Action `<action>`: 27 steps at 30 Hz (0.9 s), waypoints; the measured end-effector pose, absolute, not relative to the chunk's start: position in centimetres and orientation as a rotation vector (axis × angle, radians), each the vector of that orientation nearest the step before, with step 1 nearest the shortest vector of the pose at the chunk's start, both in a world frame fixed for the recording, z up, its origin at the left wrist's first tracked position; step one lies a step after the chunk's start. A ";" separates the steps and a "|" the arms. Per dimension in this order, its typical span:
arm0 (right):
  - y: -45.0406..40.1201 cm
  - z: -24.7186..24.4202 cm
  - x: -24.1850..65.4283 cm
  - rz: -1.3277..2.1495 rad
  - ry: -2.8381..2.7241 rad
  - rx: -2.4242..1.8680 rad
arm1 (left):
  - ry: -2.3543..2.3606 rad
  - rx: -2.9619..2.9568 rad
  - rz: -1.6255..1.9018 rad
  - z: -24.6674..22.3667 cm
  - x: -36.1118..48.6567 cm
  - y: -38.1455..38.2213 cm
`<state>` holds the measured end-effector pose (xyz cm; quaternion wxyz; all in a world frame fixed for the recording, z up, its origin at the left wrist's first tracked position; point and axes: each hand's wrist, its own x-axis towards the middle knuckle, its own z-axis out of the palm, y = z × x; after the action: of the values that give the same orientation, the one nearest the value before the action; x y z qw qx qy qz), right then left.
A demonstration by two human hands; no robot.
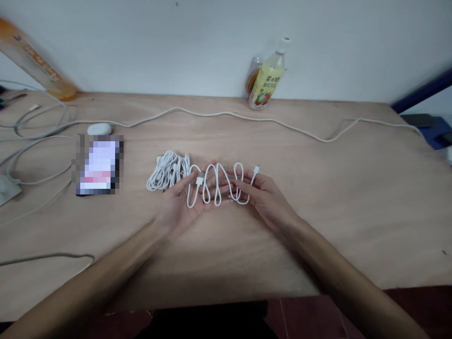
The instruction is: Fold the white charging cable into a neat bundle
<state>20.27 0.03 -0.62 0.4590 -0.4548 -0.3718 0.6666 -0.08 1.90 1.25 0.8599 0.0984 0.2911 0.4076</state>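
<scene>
Arranging a looped cable (217,204) between both hands seems underway: left hand (181,202) cradles, fingers spread; right hand (264,194) lightly grips; next likely needs aligning loops.

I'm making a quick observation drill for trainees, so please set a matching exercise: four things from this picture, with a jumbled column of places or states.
Things:
1. Loose cable
2. Cable bundle
3. Phone
4. Yellow-labelled bottle

Places or states:
A. Screen lit
B. Near the wall, with a white cap
C. Spread in loops across the left hand and right hand
D. Heaped on the table beside the left hand

Right pairs: 1-C, 2-D, 3-A, 4-B
</scene>
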 end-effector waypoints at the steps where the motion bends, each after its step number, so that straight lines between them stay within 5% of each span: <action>1: 0.0 -0.6 20.2 1.641 -0.932 -1.120 | 0.619 0.204 0.857 1.3 -0.1 1.9; 27: -0.1 -0.4 19.7 1.656 -0.876 -1.113 | 0.593 0.194 0.849 1.3 -0.1 1.9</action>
<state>19.75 -0.08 -0.40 0.4628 -0.4527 -0.3565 0.6736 -0.13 1.93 1.27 0.8643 0.0927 0.2832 0.4053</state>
